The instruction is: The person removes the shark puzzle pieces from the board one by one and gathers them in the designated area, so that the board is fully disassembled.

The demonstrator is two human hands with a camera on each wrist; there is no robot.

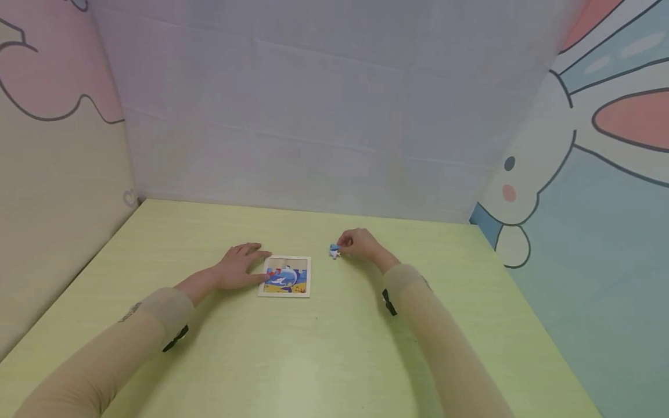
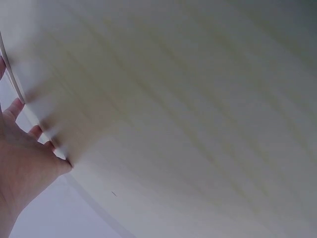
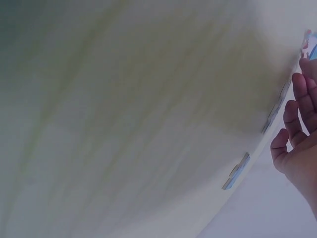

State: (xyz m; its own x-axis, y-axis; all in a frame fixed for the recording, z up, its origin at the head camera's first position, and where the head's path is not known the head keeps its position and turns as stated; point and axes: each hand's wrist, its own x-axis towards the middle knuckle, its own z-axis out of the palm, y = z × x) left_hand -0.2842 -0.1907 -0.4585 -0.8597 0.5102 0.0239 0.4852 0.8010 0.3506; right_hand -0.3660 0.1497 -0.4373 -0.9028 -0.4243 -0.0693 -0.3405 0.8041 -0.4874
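Observation:
A small square jigsaw puzzle (image 1: 284, 277) in a pale frame lies on the table, its picture a blue-and-white dolphin. My left hand (image 1: 241, 268) rests along the frame's left side with fingers spread, thumb over the left edge and index finger by the top corner. In the left wrist view, my left hand (image 2: 29, 153) touches the tabletop beside the frame's thin edge (image 2: 12, 74). Farther right, my right hand (image 1: 360, 242) pinches with curled fingers at a blue-and-white puzzle piece (image 1: 334, 251). The right wrist view shows my right hand (image 3: 302, 124) near flat puzzle pieces (image 3: 237, 171).
The light green table (image 1: 292, 360) meets a pale cloth backdrop (image 1: 313, 116) at the back. Side panels with cartoon drawings stand left and right, with a white rabbit (image 1: 528, 174) on the right one.

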